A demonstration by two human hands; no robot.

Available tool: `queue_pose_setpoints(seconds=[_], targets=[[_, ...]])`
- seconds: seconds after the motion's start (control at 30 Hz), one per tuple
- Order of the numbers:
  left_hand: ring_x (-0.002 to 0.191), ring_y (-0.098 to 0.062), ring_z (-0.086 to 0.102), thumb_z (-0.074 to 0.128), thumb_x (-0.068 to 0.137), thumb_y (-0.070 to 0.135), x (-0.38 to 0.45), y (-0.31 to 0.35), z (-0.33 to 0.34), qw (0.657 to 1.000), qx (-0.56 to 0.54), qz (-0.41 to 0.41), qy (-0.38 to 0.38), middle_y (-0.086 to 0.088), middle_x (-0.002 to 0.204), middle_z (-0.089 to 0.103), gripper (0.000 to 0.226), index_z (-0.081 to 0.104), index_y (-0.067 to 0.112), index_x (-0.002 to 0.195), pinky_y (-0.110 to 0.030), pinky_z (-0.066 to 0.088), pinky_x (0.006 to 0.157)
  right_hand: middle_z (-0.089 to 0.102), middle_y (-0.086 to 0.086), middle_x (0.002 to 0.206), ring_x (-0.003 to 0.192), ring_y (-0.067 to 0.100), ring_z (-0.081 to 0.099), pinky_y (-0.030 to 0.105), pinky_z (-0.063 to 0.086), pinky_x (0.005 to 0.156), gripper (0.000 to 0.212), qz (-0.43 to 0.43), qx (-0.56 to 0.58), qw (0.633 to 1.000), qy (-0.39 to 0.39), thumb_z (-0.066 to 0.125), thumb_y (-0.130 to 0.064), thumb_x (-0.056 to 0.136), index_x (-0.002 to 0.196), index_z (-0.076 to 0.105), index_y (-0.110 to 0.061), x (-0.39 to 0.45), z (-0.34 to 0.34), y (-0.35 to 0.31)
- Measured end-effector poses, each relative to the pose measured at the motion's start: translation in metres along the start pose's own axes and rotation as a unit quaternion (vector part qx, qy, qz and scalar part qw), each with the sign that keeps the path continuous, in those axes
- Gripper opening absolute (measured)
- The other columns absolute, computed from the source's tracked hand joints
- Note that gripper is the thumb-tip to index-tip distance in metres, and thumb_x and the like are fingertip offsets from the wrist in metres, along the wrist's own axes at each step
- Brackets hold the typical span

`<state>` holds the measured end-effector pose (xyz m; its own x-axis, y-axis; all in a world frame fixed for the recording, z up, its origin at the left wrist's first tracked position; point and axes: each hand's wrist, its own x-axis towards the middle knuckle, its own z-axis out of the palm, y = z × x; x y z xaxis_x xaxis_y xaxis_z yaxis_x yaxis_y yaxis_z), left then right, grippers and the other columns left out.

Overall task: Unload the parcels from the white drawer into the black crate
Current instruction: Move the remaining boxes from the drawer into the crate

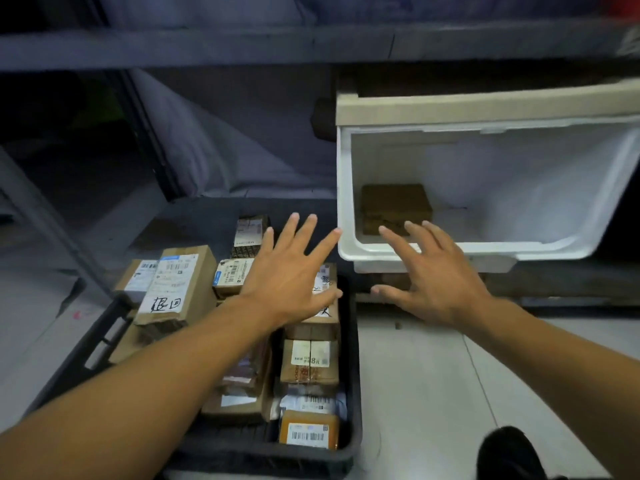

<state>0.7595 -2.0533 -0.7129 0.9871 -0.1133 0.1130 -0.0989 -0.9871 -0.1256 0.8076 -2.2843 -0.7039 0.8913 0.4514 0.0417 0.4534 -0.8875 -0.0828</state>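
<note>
Parcel point(396, 207), brown, sits alone in the white drawer point(485, 249) at centre right, long axis across the frame. Our right hand point(433, 282), fingers spread, is nearest, just below it; our left hand point(291, 278), also empty, hovers over the black crate point(351, 427).

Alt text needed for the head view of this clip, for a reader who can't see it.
Both hands, left hand and right hand, reach forward empty with fingers spread toward a white drawer holding one brown parcel. Below the left arm, a black crate on the floor is packed with labelled cardboard parcels.
</note>
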Motion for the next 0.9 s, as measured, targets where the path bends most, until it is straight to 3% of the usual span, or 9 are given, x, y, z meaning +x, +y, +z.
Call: queue_pose_setpoints(seconds=[0.17, 0.5, 0.77, 0.9], targets=[[0.155, -0.034, -0.018, 0.026, 0.09, 0.082, -0.005, 0.032, -0.04, 0.999, 0.028, 0.015, 0.017, -0.009, 0.169, -0.015, 0.089, -0.013, 0.039, 0.159, -0.058, -0.001, 0.123, -0.004, 0.004, 0.172, 0.157, 0.03, -0.008, 0.05, 0.007, 0.126, 0.097, 0.036, -0.024, 0.999, 0.011, 0.043, -0.084, 0.085, 0.16, -0.006, -0.045, -0.04, -0.042, 0.022], [0.157, -0.033, -0.006, 0.027, 0.094, 0.078, 0.003, 0.095, -0.083, 0.999, -0.002, 0.025, 0.028, -0.009, 0.17, -0.007, 0.085, -0.007, 0.039, 0.16, -0.054, 0.008, 0.125, 0.007, 0.006, 0.17, 0.157, 0.031, 0.004, 0.051, 0.021, 0.123, 0.093, 0.069, -0.017, 0.996, 0.047, 0.048, -0.079, 0.088, 0.16, 0.003, -0.042, -0.088, -0.089, 0.056], [0.157, -0.029, 0.007, 0.029, 0.099, 0.069, 0.059, 0.128, -0.066, 0.996, -0.083, 0.008, 0.01, -0.007, 0.171, 0.001, 0.076, 0.001, 0.036, 0.162, -0.048, 0.028, 0.119, 0.009, 0.004, 0.17, 0.156, 0.029, 0.008, 0.049, 0.03, 0.118, 0.091, 0.084, 0.003, 0.996, 0.021, 0.049, -0.076, 0.089, 0.161, 0.005, -0.041, -0.054, -0.072, 0.098], [0.157, -0.03, 0.006, 0.029, 0.101, 0.067, 0.106, 0.135, -0.039, 0.993, -0.12, -0.015, -0.012, -0.007, 0.171, 0.005, 0.073, 0.006, 0.034, 0.162, -0.048, 0.026, 0.12, 0.01, 0.002, 0.17, 0.156, 0.027, 0.009, 0.047, 0.031, 0.118, 0.089, 0.089, 0.052, 0.995, -0.007, 0.051, -0.072, 0.091, 0.161, 0.006, -0.042, -0.012, -0.054, 0.121]])
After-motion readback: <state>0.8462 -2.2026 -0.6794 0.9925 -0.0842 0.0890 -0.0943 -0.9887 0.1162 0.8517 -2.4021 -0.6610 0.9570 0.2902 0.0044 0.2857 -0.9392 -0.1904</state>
